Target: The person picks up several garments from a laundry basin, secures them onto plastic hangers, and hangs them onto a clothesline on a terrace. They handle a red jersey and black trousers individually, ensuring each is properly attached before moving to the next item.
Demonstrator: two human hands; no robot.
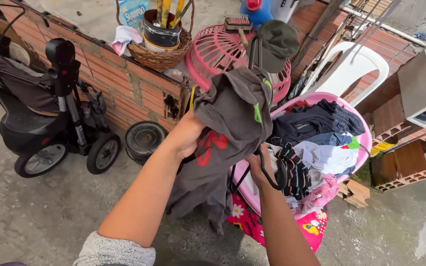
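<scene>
My left hand point(186, 135) grips a dark grey garment point(225, 133) with green trim and a red print, held up in front of me. Under the cloth, my right hand point(257, 165) holds a black clothes hanger point(272, 180); its hook rises behind the garment near the top. The cloth drapes over both hands and hides most of the fingers. Just beyond sits a pink tub point(366, 130) piled with clothes, among them a dark navy piece point(316, 120) and a striped one point(294, 172).
A low brick wall point(119, 81) carries a wicker basket point(161, 54) with a tin of brushes and a pink plastic basket point(213, 51). A black stroller point(40, 113) stands at left, a white plastic chair point(353, 66) behind the tub, bricks point(405, 162) at right.
</scene>
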